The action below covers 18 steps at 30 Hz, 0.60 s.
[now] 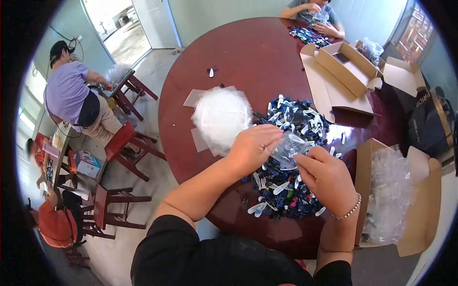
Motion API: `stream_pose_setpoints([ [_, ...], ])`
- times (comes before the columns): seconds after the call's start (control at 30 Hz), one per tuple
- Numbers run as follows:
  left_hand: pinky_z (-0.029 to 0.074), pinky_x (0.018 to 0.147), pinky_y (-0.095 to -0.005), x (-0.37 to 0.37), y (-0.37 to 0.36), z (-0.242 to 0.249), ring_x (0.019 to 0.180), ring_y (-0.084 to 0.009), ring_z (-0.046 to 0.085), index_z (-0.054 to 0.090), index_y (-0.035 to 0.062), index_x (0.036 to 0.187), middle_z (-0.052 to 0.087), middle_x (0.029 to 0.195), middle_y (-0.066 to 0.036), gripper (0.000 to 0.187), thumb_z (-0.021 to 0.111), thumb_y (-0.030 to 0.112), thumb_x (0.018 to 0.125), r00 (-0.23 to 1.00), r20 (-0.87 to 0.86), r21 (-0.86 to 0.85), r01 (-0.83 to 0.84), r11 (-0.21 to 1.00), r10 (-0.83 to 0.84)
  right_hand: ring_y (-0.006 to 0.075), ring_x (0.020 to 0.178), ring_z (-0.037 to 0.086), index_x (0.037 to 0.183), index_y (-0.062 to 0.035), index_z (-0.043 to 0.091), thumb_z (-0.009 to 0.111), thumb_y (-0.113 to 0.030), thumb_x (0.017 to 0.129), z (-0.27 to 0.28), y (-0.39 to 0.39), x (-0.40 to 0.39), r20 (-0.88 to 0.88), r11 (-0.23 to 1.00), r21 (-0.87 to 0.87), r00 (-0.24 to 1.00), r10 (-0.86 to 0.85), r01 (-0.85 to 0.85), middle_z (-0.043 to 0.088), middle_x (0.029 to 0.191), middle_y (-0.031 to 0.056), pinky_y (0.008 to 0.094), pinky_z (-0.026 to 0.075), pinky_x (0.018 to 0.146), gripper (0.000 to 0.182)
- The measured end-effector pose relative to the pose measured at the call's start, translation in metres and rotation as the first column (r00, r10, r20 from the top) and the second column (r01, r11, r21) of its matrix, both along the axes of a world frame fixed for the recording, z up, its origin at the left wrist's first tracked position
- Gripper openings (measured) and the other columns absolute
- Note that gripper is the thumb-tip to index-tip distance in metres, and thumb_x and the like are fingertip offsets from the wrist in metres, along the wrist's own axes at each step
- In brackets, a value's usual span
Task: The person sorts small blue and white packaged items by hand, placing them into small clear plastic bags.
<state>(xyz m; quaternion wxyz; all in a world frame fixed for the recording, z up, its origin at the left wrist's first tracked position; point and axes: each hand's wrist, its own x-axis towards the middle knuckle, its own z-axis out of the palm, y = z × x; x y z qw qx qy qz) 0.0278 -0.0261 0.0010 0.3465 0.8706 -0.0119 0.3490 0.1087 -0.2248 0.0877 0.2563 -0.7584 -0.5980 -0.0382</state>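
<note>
A small clear plastic bag point(287, 151) is stretched between my two hands, with some light clips showing inside it. My left hand point(255, 147) pinches its left side, fingers closed. On its right side the thumb and fingers of my right hand point(329, 176) grip the edge. Below and around the bag lies a large pile of dark and white hair clips point(286, 190) on the round red table point(191, 62). Left of my left hand is a stack of clear empty bags point(222, 117).
Behind the pile stand opened cardboard boxes point(348, 66). A box of filled clear bags point(387, 195) sits at the right. One clip point(211, 72) lies apart. Across the table a person point(315, 19) handles a bag. Other people and red stools point(126, 143) are at the left.
</note>
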Motion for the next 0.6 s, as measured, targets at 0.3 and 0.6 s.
stream_pose_setpoints([
  [0.3,0.051,0.092,-0.0380,-0.002,-0.009,-0.009,0.105,-0.0292,0.065,0.069,0.0022,0.103,0.069,0.107,-0.012,0.021,0.065,0.005,0.082,0.997,-0.050,0.135,0.065,0.989,-0.059,0.0256,0.068,0.063,0.094,-0.0017,0.070,0.070,-0.003,0.079,-0.008,0.007,0.000,0.025,1.000,-0.014,0.999,0.020,-0.019,0.062,0.082,0.0094,0.0325,0.051,0.061,0.015],
  [0.6,0.052,0.088,-0.0386,-0.001,-0.012,-0.008,0.101,-0.0308,0.065,0.068,0.0046,0.105,0.069,0.104,-0.012,0.025,0.065,0.004,0.080,0.985,-0.097,0.062,0.148,0.987,-0.141,0.0228,0.072,0.065,0.093,-0.0009,0.069,0.075,-0.003,0.075,-0.016,0.019,0.001,-0.149,0.975,0.196,0.986,-0.076,0.104,0.066,0.087,0.0109,0.0322,0.054,0.065,0.020],
])
